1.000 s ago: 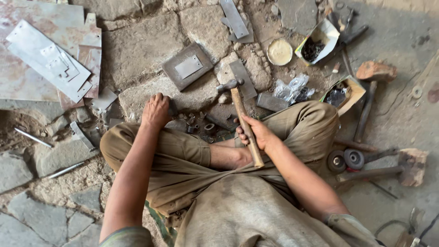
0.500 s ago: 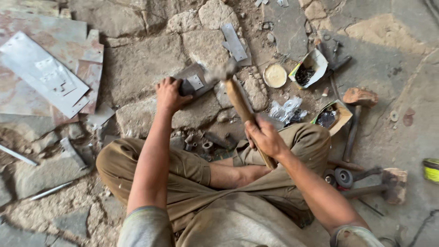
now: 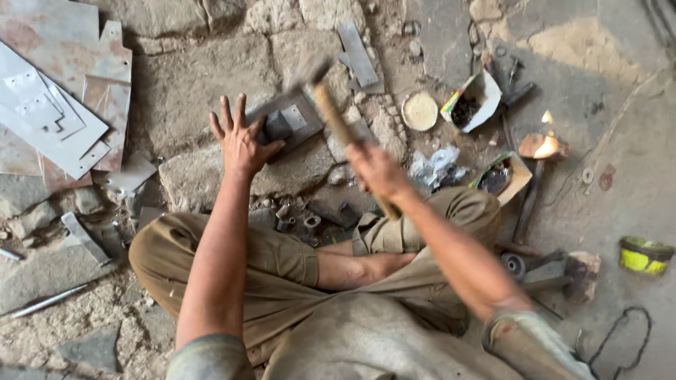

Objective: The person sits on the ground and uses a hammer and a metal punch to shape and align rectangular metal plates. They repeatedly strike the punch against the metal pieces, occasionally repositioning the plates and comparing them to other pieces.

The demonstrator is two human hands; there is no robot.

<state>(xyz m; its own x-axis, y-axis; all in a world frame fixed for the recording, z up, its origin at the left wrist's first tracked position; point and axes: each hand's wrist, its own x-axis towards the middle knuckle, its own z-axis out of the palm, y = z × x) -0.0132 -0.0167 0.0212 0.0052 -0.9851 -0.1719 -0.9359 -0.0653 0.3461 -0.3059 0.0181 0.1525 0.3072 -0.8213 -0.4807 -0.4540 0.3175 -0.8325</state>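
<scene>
While the left hand (image 3: pixel 243 144), fingers spread, pins a small dark block (image 3: pixel 277 127) on the square metal plate (image 3: pixel 292 121), right hand (image 3: pixel 377 171) grips raised hammer (image 3: pixel 331 105), steadying work on stone slab (image 3: pixel 211 105).

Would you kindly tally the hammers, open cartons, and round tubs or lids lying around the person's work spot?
Hammers: 2, one in the right hand, one with a rusty head on the floor.
Open cartons: 2, at and.
Round tubs or lids: 2, a pale lid and a yellow tub.
Total: 6.
</scene>
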